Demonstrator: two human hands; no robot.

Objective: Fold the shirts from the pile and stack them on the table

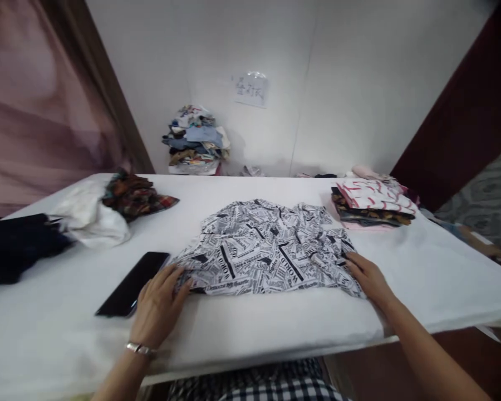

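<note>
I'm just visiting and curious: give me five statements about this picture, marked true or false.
1. The left hand and right hand both touch the newsprint-patterned garment. True.
2. The black phone lies beside the right hand. False: the black phone lies beside the left hand.
3. A folded stack lies right of the garment. True.
4. The paper sign lies flat. False: the paper sign is on the wall.
5. A clothes pile stands near the wall. True.

One left hand (161,298) and one right hand (369,278) touch one garment (259,250). Left of it: one phone (133,284), three rumpled cloths (96,217). Right of it: one folded stack (376,203). Behind it: one clothes pile (198,139), one paper sign (251,89).
</note>
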